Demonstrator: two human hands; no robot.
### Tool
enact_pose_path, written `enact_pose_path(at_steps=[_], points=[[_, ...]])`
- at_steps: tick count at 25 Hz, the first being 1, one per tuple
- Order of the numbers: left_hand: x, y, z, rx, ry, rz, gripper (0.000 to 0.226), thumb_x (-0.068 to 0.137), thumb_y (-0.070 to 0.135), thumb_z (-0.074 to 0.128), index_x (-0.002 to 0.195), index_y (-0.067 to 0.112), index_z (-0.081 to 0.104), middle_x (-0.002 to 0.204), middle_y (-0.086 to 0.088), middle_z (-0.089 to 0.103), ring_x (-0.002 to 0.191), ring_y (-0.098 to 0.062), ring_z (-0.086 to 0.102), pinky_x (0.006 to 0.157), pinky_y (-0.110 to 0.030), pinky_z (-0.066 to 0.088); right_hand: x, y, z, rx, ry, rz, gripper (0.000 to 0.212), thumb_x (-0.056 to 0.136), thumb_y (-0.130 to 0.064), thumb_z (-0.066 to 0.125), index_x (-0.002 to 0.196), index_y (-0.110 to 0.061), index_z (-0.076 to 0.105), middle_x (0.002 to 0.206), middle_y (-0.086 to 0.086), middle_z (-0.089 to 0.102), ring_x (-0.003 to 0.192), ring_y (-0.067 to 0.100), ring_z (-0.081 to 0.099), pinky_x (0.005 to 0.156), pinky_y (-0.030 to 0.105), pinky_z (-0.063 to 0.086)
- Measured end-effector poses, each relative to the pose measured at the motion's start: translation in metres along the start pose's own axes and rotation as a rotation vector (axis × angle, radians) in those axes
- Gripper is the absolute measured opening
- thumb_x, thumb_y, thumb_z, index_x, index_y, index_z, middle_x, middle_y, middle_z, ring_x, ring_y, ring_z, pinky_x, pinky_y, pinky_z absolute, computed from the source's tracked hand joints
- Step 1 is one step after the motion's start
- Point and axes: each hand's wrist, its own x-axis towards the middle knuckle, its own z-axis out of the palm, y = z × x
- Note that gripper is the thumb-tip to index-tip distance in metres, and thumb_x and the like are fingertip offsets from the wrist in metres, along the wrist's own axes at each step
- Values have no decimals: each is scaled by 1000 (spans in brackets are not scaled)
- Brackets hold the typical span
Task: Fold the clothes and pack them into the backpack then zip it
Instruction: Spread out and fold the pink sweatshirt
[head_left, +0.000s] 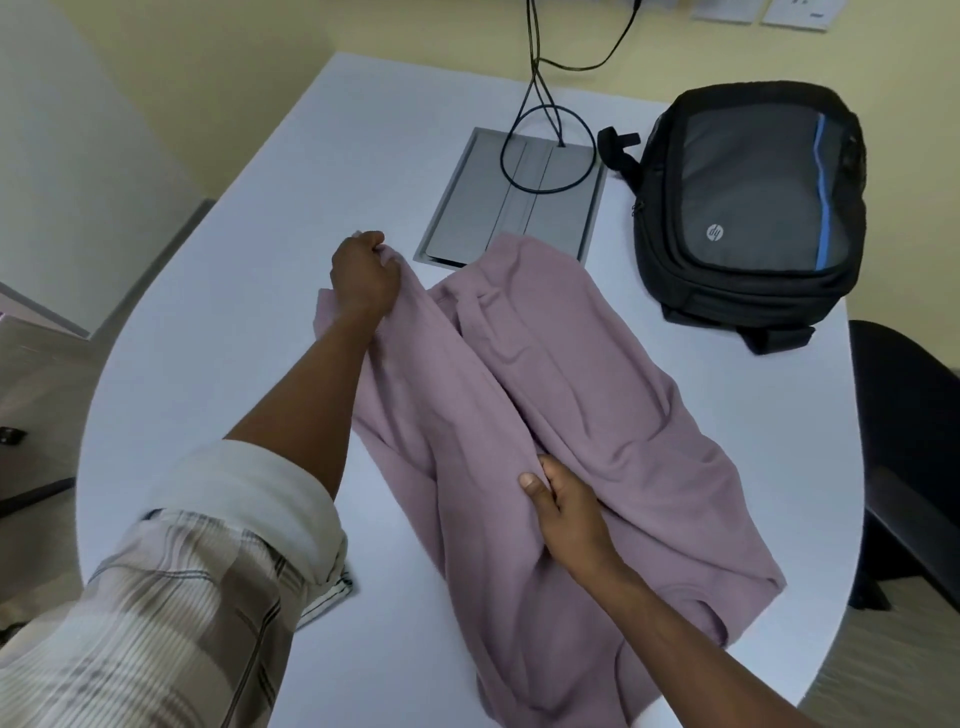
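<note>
A mauve-pink garment (571, 395) lies spread and rumpled across the middle of the white table (249, 322). My left hand (363, 278) grips a bunched edge of it at the far left and lifts that edge a little. Near the garment's middle fold, my right hand (563, 512) pinches the cloth, thumb on top. A black and grey backpack (753, 202) with a blue stripe lies flat at the back right of the table, apart from the garment; its zips look closed.
A grey cable hatch (519, 208) is set into the table behind the garment, with black cables (540, 104) looping out of it. A dark chair (904, 447) stands off the table's right edge. The table's rounded edge runs close on the left and right.
</note>
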Motion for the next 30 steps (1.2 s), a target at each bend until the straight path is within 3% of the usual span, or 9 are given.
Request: enact_pose_path(at_steps=[3,7,10,13,16,21,25,28,30], points=[[-12,4,25,87,-304,-2,73,87,21,66,151,5,33,144,-17,50,131,-32,48,105,-31,37,11,16,-9,-86,5,159,34,97,-27,58,131,-21,53,117,-5,66,104,9,62,99,32,49],[-41,-22,57,374,-675,73,80,92,44,60,156,13,23,159,-22,24,142,-38,34,115,-41,30,11,28,-12,-201,60,169,58,92,-27,63,145,-18,40,143,-2,51,125,16,54,108,34,43],[-54,-44,69,593,-857,56,87,92,63,50,158,25,9,165,-15,3,150,-38,14,119,-53,21,9,29,-10,-309,-165,119,70,91,-36,63,153,-21,33,154,-2,39,139,15,38,117,29,29],[-62,-48,64,563,-765,65,78,96,58,47,158,22,15,164,-15,13,151,-35,13,120,-50,20,8,30,-11,-358,-239,93,73,91,-38,63,154,-23,29,157,-1,33,143,15,32,118,25,24],[-63,-57,44,527,-665,86,70,99,44,50,156,14,23,161,-12,26,151,-27,14,120,-44,23,3,26,-12,-336,-145,65,71,92,-34,63,153,-20,30,155,1,36,142,16,33,115,25,24],[-54,-104,-1,657,-637,117,66,89,28,54,152,20,35,161,-6,28,148,-29,26,117,-45,30,-26,20,2,-364,52,-79,60,90,-29,67,143,-16,44,142,3,47,130,22,44,110,34,37],[-55,-144,-33,618,-485,325,65,91,14,52,153,23,33,160,-10,28,142,-36,36,113,-50,35,-64,20,37,-437,142,-165,58,86,-38,66,138,-19,49,138,-3,50,123,17,48,103,37,44],[-41,-164,-50,639,-579,514,71,89,8,55,154,22,32,162,-10,24,147,-33,28,116,-52,29,-100,30,69,-558,210,-170,66,83,-53,58,140,-20,51,144,-6,49,129,12,44,105,33,39],[-33,-172,-58,743,-720,576,76,90,16,59,156,26,24,165,-4,13,152,-25,13,120,-53,18,-116,38,87,-700,199,-158,74,80,-63,56,143,-24,48,151,-7,44,134,14,41,108,33,36]])
